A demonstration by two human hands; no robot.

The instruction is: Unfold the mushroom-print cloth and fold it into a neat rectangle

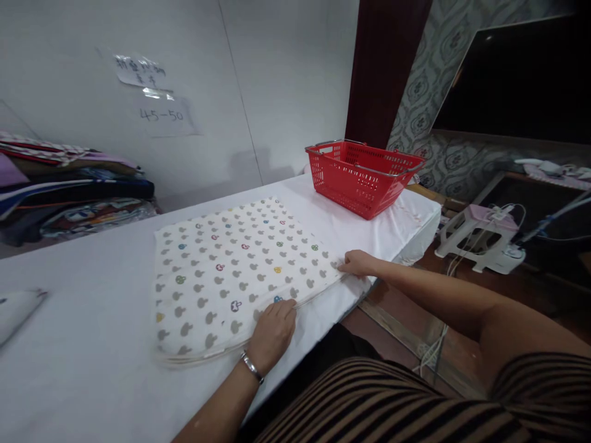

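A folded white cloth printed with small grey and coloured shapes lies flat on the white table. My left hand, a metal bracelet on its wrist, presses on the cloth's near edge with its fingers curled over it. My right hand pinches the cloth's right-hand near corner, close to the table's edge.
A red plastic basket with metal handles stands at the table's far right end. A pile of folded fabrics sits at the back left against the wall. A white piece of cloth lies at the left. A stool stands on the floor to the right.
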